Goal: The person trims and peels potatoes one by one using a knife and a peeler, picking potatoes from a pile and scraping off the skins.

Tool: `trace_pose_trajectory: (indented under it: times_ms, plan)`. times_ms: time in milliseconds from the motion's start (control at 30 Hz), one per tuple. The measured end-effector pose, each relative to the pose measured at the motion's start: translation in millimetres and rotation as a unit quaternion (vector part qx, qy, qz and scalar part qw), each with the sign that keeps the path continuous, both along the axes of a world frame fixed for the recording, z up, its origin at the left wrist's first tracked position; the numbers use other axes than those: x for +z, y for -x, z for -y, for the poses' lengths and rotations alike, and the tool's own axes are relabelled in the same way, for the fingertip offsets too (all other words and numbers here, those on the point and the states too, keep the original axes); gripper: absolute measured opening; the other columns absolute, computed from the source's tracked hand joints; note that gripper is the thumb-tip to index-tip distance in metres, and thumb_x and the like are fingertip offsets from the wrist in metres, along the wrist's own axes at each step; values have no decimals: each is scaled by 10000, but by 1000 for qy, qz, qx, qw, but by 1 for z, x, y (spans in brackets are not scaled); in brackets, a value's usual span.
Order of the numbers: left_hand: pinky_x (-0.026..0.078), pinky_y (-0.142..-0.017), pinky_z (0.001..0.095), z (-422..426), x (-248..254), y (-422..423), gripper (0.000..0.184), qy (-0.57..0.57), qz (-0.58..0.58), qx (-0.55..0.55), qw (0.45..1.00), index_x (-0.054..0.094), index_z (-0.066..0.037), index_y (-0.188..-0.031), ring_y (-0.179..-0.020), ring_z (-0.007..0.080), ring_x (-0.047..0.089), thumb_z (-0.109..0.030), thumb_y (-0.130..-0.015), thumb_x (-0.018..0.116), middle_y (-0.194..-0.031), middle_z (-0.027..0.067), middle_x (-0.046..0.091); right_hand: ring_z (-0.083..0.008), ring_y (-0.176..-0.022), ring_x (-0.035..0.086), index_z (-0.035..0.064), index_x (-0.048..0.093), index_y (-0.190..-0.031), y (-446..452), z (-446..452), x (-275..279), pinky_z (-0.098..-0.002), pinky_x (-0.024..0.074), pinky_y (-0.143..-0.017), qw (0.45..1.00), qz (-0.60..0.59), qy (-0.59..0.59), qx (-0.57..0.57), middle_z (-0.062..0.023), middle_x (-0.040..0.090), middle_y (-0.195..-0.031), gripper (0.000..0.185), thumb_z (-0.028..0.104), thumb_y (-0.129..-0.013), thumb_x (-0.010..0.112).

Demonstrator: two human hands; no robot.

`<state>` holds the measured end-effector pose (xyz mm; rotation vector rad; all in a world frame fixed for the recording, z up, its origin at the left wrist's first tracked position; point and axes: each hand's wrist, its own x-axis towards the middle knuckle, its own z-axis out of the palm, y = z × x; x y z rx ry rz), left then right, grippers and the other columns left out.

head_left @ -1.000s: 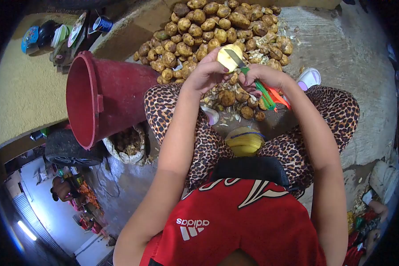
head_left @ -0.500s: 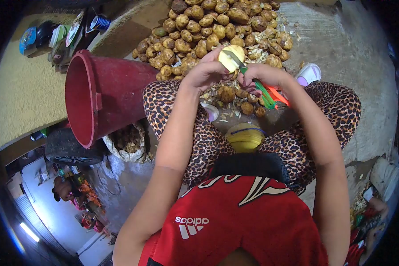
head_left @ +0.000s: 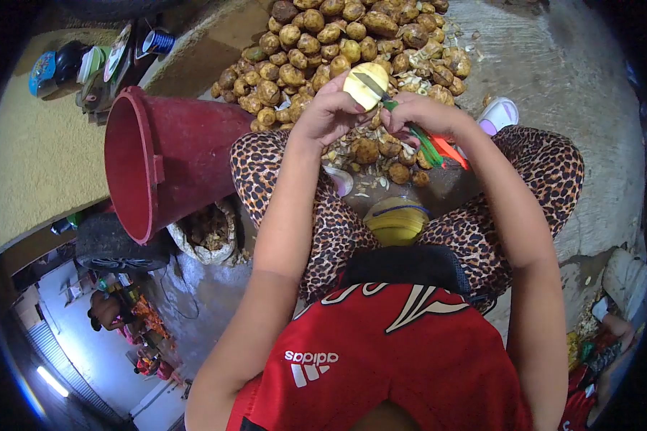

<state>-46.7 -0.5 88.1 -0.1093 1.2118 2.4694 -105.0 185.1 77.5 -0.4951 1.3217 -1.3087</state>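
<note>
My left hand (head_left: pixel 331 115) is wrapped round a pale, peeled potato (head_left: pixel 359 92), held up over the near edge of a heap of brown potatoes (head_left: pixel 331 50). Closed on the green handle of a knife (head_left: pixel 428 149), my right hand (head_left: pixel 420 115) is just right of the potato. The dark blade lies across the potato's pale face. Orange material hangs beside the handle, below my right hand. Several brown potatoes (head_left: pixel 364 151) and peelings lie on the floor beneath both hands.
A large red bucket (head_left: pixel 194 151) lies tilted at the left, by a white sack (head_left: pixel 205 248) of scraps. A yellow container (head_left: pixel 395 224) is between my legs. A tyre (head_left: pixel 115 241) is behind the bucket. People are at the lower left and lower right.
Both hands, with the potato and knife, have shifted slightly up and left in view. The potato has turned a little, and the blade still lies across it.
</note>
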Motion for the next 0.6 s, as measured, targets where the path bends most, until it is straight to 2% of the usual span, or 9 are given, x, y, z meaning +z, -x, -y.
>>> trace_pose_trajectory:
  times_ms: [33,133,167,233,267,367,600]
  plan:
    - [453,-659,256,1,2,0,554,-10,-2,-6,1000,429,-10,-1155,-800,138,541,-7,-610,525,-955,74,543,-103,-524,478,34,496,-645,2,0,0,-237,378,-497,997,49,45,32,-7,453,-530,148,172,-679,536]
    - [454,-659,250,2,-1,1,540,8,-2,9,1000,429,-5,-1149,-803,126,541,-6,-620,538,-953,65,544,-187,-496,500,-5,498,-626,0,2,7,-306,399,-489,999,-24,-8,-28,-74,471,-518,198,184,-679,520]
    - [454,-660,246,2,-3,2,537,22,-2,20,1000,429,-2,-1147,-805,122,541,-4,-623,544,-952,62,545,-216,-498,503,-17,498,-629,-4,4,5,-332,403,-502,985,-164,-35,-49,-105,479,-525,217,192,-684,515]
    - [439,-673,258,1,-4,1,545,58,-14,24,998,428,-23,-1167,-807,137,534,-16,-637,554,-964,51,549,-275,-503,509,-42,500,-636,-15,11,7,-383,412,-527,894,-431,-87,-88,-165,493,-540,257,209,-693,505]
    - [431,-679,265,1,-5,1,549,76,-19,26,997,427,-34,-1177,-808,145,531,-21,-644,559,-971,46,551,-356,-583,522,-55,511,-676,-18,10,12,-442,409,-600,893,-414,-145,-102,-235,509,-614,276,219,-705,492]
    - [430,-668,265,-3,-6,2,536,97,-21,53,994,428,-49,-1159,-811,133,527,-18,-642,563,-952,36,547,-376,-632,533,-51,517,-660,-22,15,-1,-451,408,-619,859,-463,-154,-151,-236,527,-638,270,215,-699,492]
    - [440,-699,270,-7,-15,5,545,81,-1,61,995,427,-35,-1157,-844,144,530,2,-624,535,-988,58,541,-407,-670,533,-52,531,-667,-16,15,-2,-467,413,-646,833,-503,-178,-147,-253,539,-677,279,223,-693,493]
